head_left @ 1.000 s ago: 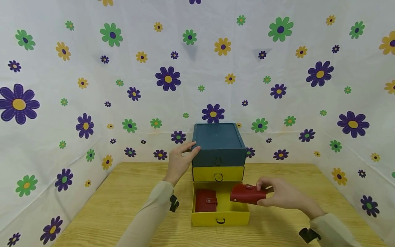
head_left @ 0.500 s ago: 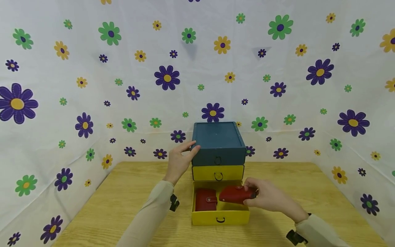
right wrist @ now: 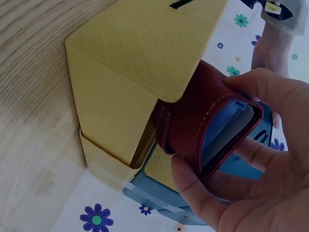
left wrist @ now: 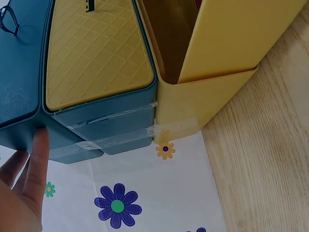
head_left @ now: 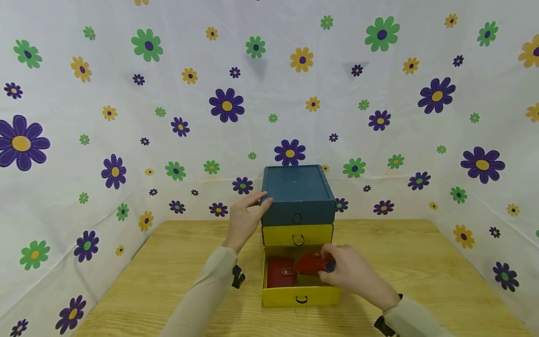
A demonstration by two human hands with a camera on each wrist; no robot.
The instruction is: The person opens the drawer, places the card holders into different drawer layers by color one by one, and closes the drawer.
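My right hand (head_left: pixel 351 271) pinches a red leather card holder (right wrist: pixel 190 113) with a snap strap and clear plastic sleeves showing at its end. It is tilted over the pulled-out yellow bottom drawer (head_left: pixel 301 296), its far end inside the drawer's outline. A second red card holder (head_left: pixel 280 272) with a snap strap lies in the left half of that drawer. My left hand (head_left: pixel 245 222) touches the upper left side of the blue top drawer section (head_left: pixel 299 213), fingers extended along it, as the left wrist view (left wrist: pixel 36 169) also shows.
A closed yellow middle drawer (head_left: pixel 316 235) sits between the blue section and the bottom drawer. The drawer stack stands on a wooden table (head_left: pixel 189 271). Behind it hangs a white flowered cloth (head_left: pixel 189 154). Clear tape (left wrist: pixel 96 142) runs along the stack's side.
My right hand has carried the card holder leftward, from the drawer's right edge to over its inside, close beside the other one. The left hand has stayed in place.
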